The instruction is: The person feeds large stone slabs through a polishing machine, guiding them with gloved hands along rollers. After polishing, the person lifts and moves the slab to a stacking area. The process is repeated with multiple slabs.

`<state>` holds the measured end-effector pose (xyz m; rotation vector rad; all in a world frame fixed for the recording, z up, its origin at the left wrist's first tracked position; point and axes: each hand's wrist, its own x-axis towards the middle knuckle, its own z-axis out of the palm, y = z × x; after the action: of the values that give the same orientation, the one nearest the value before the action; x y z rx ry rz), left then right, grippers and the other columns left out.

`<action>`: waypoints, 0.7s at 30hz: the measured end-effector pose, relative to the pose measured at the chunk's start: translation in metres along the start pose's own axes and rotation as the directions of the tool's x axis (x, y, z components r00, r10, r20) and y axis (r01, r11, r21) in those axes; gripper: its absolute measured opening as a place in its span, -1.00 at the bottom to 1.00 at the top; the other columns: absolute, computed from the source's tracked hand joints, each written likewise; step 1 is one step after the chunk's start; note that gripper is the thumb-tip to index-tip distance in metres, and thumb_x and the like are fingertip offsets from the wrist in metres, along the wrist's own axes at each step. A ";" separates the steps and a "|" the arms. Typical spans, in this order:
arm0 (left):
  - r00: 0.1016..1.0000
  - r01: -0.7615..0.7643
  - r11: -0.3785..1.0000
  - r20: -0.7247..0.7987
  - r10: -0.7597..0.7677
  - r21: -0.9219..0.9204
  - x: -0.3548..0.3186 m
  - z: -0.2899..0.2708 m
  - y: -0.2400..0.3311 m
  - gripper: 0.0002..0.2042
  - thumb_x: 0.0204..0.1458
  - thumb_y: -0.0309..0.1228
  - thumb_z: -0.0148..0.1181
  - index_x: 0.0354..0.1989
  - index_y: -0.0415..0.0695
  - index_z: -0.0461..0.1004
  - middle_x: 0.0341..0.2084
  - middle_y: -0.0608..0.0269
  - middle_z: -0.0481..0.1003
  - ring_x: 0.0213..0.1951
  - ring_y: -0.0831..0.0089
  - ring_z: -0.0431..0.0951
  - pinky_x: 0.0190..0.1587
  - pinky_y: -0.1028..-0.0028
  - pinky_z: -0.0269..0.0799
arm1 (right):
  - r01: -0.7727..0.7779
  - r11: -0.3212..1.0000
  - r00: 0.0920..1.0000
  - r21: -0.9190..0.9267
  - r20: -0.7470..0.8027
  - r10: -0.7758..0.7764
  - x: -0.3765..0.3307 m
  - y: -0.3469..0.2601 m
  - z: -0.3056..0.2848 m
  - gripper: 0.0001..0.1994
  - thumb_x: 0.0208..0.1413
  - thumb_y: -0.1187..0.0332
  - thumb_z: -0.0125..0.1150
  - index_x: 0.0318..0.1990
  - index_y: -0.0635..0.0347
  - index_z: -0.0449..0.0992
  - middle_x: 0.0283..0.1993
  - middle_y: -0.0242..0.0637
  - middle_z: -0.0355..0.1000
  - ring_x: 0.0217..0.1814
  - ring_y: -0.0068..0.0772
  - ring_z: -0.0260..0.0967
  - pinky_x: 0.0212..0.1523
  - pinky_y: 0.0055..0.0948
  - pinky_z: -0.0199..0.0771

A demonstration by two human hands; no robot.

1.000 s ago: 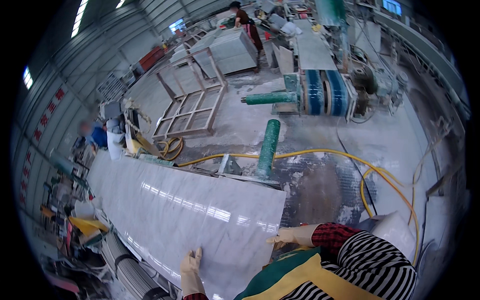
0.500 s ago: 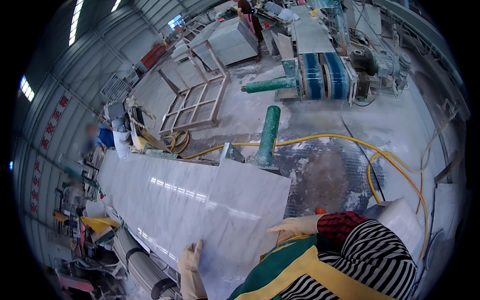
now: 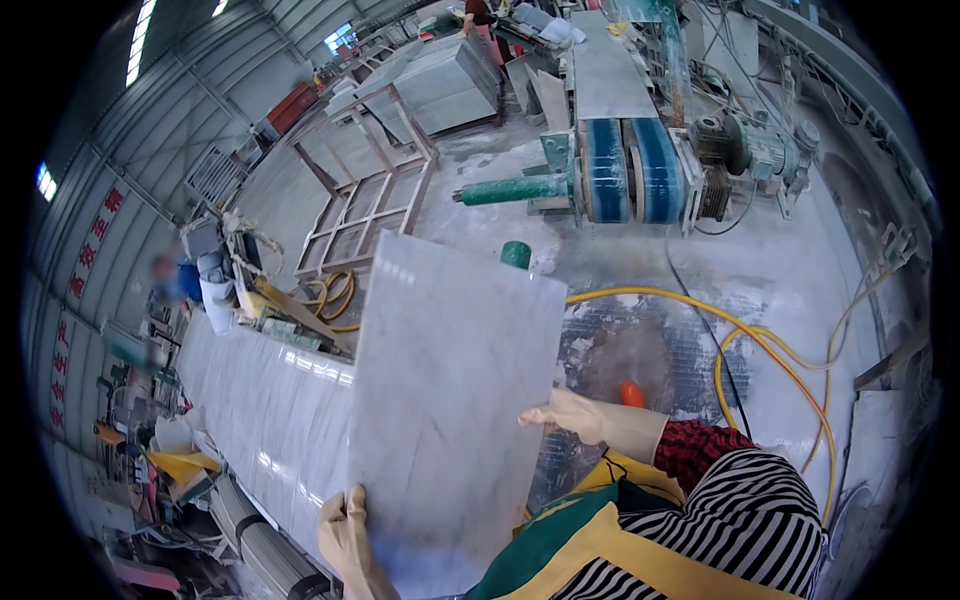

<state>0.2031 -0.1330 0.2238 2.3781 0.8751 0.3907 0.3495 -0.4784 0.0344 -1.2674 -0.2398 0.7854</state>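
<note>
A polished white-grey stone slab [image 3: 452,390] is raised at a tilt in front of me, its far edge up off the surface beneath. My gloved left hand [image 3: 347,535] grips its left edge near the lower corner, thumb on the face. On the opposite edge, my gloved right hand [image 3: 585,415] holds the slab with its fingertips over the rim. The fingers behind the stone are hidden. Under and beyond it runs a long row of glossy stone slabs [image 3: 265,390] toward the far left. Both hands wear pale cream rubber gloves.
A green post [image 3: 516,254] stands just behind the slab. A yellow hose [image 3: 660,293] curves over the wet floor at right, near an orange object [image 3: 631,394]. Farther off are a metal frame [image 3: 370,205] and a blue-belted machine [image 3: 655,170]. Two people work in the distance.
The near slab has come up from lying flat on the row to a tilted position, with its far edge now covering most of the green post. Both hands have closed on its sides.
</note>
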 end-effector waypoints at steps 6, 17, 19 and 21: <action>0.998 -0.056 0.921 0.011 0.065 -0.386 0.063 0.133 0.111 -0.59 0.20 -0.10 0.40 -0.38 -0.30 0.61 -0.57 0.48 0.34 -0.48 0.61 0.26 -0.41 0.49 0.11 | 0.025 0.995 0.947 0.101 -0.322 0.009 0.046 -0.106 -0.140 -0.47 0.25 0.01 0.45 0.21 0.17 0.59 0.23 -0.16 0.60 0.49 -0.16 0.33 0.48 0.05 0.29; 0.777 0.506 0.634 0.628 -0.041 -0.585 0.065 0.408 0.345 -0.55 0.37 -0.12 0.16 0.06 -0.36 0.58 -0.08 0.05 0.65 -0.09 0.27 0.64 -0.03 0.29 0.57 | 0.214 0.941 0.637 0.261 -0.768 0.068 0.011 -0.245 -0.393 -0.56 0.06 0.32 0.57 0.09 0.26 0.65 0.00 -0.17 0.65 0.02 -0.29 0.58 0.07 -0.19 0.59; 0.721 0.520 0.663 0.693 -0.002 -0.540 0.061 0.449 0.334 -0.51 0.39 -0.05 0.17 0.09 -0.34 0.58 -0.04 0.06 0.65 -0.06 0.28 0.64 -0.01 0.28 0.58 | 0.120 0.973 0.567 0.198 -0.818 0.096 0.005 -0.228 -0.430 -0.55 0.05 0.30 0.58 0.09 0.25 0.65 -0.01 -0.17 0.65 0.01 -0.27 0.58 0.04 -0.17 0.59; 0.713 0.457 0.743 0.701 0.022 -0.489 0.048 0.475 0.340 -0.41 0.41 0.09 0.10 0.15 -0.31 0.57 -0.03 0.07 0.65 -0.06 0.29 0.63 -0.02 0.30 0.58 | 0.096 0.977 0.526 0.188 -0.843 0.111 -0.006 -0.198 -0.469 -0.53 0.07 0.28 0.57 0.12 0.24 0.63 0.03 -0.17 0.64 0.06 -0.23 0.57 0.09 -0.11 0.56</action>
<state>0.6200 -0.5077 0.0544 1.5316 0.5467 -0.2640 0.6895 -0.8555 0.0694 -1.3036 0.6578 0.0958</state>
